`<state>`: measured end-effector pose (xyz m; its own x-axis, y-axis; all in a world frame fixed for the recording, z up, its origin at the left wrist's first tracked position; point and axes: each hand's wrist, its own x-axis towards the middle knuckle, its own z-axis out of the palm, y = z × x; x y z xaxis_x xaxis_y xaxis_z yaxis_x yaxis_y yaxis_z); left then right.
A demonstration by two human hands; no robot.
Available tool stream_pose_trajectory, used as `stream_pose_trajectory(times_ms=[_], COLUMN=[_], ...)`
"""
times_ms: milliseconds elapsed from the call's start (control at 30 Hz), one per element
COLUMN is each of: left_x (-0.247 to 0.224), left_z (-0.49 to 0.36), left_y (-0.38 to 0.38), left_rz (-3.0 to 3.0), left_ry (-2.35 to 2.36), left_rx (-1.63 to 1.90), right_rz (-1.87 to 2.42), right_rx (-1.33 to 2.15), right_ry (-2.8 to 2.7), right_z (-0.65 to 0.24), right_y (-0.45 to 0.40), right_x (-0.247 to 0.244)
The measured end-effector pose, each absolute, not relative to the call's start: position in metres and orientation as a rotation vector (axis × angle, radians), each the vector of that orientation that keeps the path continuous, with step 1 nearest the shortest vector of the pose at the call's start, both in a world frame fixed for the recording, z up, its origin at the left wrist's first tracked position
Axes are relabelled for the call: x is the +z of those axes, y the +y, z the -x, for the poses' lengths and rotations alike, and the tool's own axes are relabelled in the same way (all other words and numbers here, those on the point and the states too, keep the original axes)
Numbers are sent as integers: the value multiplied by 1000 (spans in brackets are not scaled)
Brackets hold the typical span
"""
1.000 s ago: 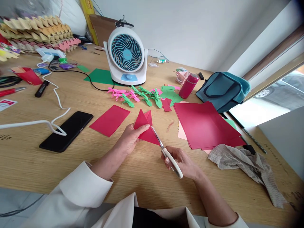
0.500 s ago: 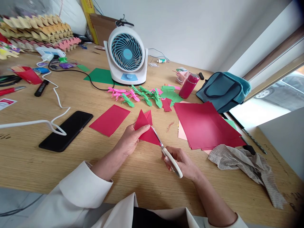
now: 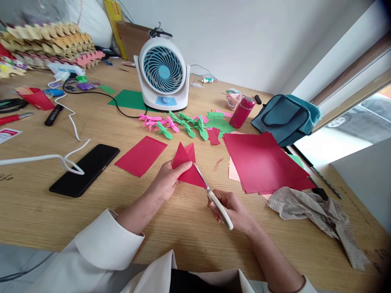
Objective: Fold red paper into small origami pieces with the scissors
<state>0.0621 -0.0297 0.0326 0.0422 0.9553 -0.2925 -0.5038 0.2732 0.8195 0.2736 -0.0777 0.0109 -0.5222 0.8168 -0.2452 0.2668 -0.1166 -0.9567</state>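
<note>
A cream sleeve (image 3: 65,266) with a broad cuff (image 3: 106,240) fills the lower left. Black clothing (image 3: 191,283) shows bottom centre.

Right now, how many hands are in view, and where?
2: the left hand grips the folded red paper near the middle of the view; the right hand, lower and farther right, holds the scissors against the paper. Part of each is hidden.
</note>
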Motion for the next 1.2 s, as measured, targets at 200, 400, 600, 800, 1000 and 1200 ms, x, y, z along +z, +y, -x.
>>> stream_pose_trajectory(times_ms=[200, 400, 600, 800, 1000, 1200], left_x=[32, 31, 32, 30, 28, 24], left_z=[-62, -62, -61, -59, -60, -66], left_y=[-29, -29, -28, -26, -25, -28], left_rz=[-613, -616, -604, -628, -642, -661], left_ry=[965, 929, 962, 1009, 1052, 1013], left_rx=[1223, 1233, 1229, 1211, 1218, 1207], right_rz=[1200, 1224, 1352, 1918, 2358, 2546], right_rx=[1649, 1608, 1325, 368, -147, -142], right_ry=[-1740, -1713, -1664, -1791, -1727, -1677], right_z=[-274, -272, -282, -331, -379, -390], right_y=[-77, -76, -67, -44, -29, -29], right_x=[7, 7, 11, 12, 3, 4])
